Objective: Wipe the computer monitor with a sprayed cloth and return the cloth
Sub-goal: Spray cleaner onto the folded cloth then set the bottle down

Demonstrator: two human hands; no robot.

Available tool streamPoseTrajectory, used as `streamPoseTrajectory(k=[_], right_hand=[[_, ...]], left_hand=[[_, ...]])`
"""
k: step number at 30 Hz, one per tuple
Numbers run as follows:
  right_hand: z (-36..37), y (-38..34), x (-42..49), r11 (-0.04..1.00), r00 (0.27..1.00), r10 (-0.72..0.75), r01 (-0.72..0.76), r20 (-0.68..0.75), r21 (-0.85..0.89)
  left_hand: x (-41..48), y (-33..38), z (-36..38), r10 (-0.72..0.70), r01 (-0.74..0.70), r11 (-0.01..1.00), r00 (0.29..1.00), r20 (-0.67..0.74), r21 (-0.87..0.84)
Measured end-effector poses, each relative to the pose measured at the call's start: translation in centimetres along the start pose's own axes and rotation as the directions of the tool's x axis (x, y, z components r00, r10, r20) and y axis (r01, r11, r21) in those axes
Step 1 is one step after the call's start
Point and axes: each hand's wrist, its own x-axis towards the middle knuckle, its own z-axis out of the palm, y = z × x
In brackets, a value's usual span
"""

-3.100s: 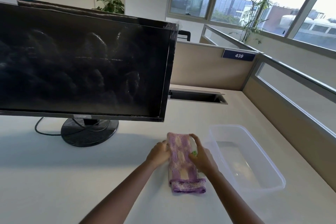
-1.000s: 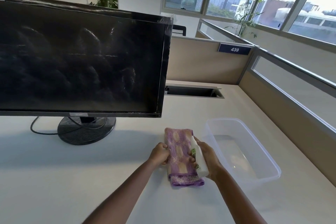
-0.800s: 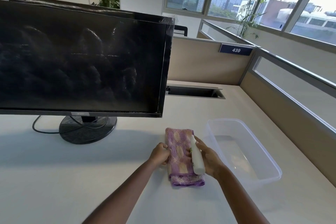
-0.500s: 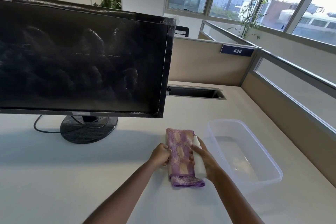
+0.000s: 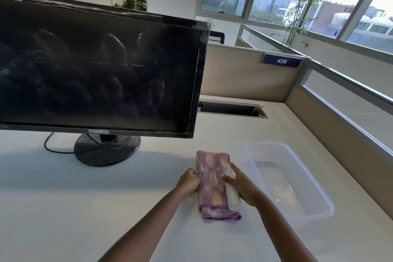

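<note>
The bench (image 5: 63, 208) carries a dark, smeared monitor (image 5: 95, 70) at the left and a clear plastic tub (image 5: 319, 210) at the right. Between them lies a folded purple cloth (image 5: 212, 178). The left hand (image 5: 189, 181) pinches the cloth's left edge; the right hand (image 5: 242, 187) grips a small white spray bottle (image 5: 231, 191) over it.
</note>
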Motion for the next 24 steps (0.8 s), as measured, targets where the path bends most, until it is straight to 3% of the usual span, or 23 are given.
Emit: streamPoseTrajectory(k=[4, 10, 15, 24], right_hand=[[-0.2, 0.5, 0.5, 0.947, 0.989, -0.098, 0.059, -0.110, -0.316], [0.4, 0.9, 0.9, 0.737, 0.955, -0.210, 0.015, -0.208, -0.675], [0.4, 0.6, 1.5, 0.576, 0.927, -0.294, -0.023, -0.234, -0.817], [0.1, 2.5, 2.1, 0.428, 0.880, -0.391, -0.085, -0.269, -0.900]], left_hand=[[-0.1, 0.1, 0.0, 0.003, -0.003, 1.000, 1.000, 0.001, 0.001], [-0.3, 0.1, -0.2, 0.004, -0.005, 1.000, 1.000, 0.004, 0.006], [-0.3, 0.1, -0.2, -0.001, 0.001, 1.000, 1.000, -0.002, -0.006], [-0.3, 0.0, -0.4, 0.004, -0.004, 0.999, 1.000, 0.007, -0.051]])
